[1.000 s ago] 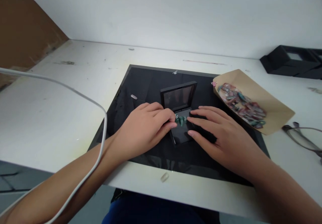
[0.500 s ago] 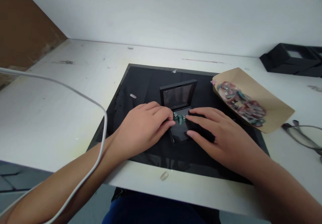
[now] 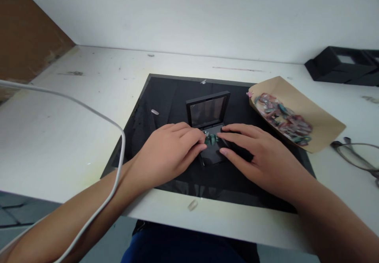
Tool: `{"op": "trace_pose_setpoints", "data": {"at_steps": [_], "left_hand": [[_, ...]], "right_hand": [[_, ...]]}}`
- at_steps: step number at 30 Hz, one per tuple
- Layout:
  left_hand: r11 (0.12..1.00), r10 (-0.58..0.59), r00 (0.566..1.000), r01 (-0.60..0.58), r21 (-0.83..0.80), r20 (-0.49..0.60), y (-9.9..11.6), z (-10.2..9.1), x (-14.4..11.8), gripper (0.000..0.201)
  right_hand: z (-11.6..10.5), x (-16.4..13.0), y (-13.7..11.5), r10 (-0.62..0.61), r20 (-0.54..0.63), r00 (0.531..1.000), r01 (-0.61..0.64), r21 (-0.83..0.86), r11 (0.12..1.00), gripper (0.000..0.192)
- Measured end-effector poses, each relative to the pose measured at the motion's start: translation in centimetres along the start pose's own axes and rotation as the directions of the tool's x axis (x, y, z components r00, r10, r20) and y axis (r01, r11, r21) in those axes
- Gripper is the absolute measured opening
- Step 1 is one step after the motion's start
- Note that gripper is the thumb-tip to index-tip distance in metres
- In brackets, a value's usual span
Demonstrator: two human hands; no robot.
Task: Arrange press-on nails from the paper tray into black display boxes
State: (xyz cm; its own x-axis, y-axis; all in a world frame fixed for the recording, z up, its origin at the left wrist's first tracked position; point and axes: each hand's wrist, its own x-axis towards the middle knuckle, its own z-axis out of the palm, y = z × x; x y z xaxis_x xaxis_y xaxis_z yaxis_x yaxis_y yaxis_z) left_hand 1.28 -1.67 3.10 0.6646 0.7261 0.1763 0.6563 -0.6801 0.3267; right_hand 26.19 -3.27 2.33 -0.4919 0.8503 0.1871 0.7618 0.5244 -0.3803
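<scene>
A small black case (image 3: 212, 157) stands on the black mat with its windowed lid (image 3: 208, 111) raised. Green press-on nails (image 3: 212, 138) lie in a row inside it, some with pale decorations. From the left, my left hand (image 3: 174, 150) reaches in, thumb and forefinger closed at the leftmost green nail, which they partly cover. My right hand (image 3: 257, 148) rests at the case's right side, thumb and fingers apart. Its forefinger tip touches or nearly touches the rightmost nail, while its other fingertips lie over the case's edge.
A brown paper tray (image 3: 319, 127) full of coloured press-on nails overlaps the right part of the mat (image 3: 171, 93). Eyeglasses (image 3: 359, 156) and black boxes (image 3: 340, 66) are further right. A white cable (image 3: 122, 148) crosses my left forearm. Loose clear nails (image 3: 193, 205) lie about.
The green nails now sit closer together in the case. My left fingertips have shifted slightly rightward relative to the case; my right hand has barely moved.
</scene>
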Motion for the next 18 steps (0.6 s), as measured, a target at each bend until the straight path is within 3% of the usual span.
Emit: {"op": "trace_pose_setpoints", "data": {"at_steps": [8,13,15,18], "left_hand": [[0.999,-0.039,0.994,0.035,-0.041,-0.105,0.4,-0.8,-0.1,0.024],[0.97,-0.069,0.993,0.046,-0.239,-0.091,0.9,-0.8,-0.3,0.014],[0.905,-0.115,0.992,0.08,-0.418,-0.06,1.1,-0.7,-0.5,0.013],[0.706,-0.215,0.976,0.124,-0.697,-0.044,1.4,-0.5,-0.8,0.017]], "right_hand": [[0.1,0.2,-0.1,-0.005,0.005,1.0,0.005,-0.018,1.0,0.028],[0.0,0.1,-0.2,-0.017,0.006,1.0,0.017,-0.017,1.0,0.032],[0.0,0.1,-0.1,-0.026,-0.009,1.0,0.026,-0.011,1.0,0.031],[-0.3,0.1,-0.3,-0.051,-0.05,0.997,0.052,0.004,0.999,0.027]]}}
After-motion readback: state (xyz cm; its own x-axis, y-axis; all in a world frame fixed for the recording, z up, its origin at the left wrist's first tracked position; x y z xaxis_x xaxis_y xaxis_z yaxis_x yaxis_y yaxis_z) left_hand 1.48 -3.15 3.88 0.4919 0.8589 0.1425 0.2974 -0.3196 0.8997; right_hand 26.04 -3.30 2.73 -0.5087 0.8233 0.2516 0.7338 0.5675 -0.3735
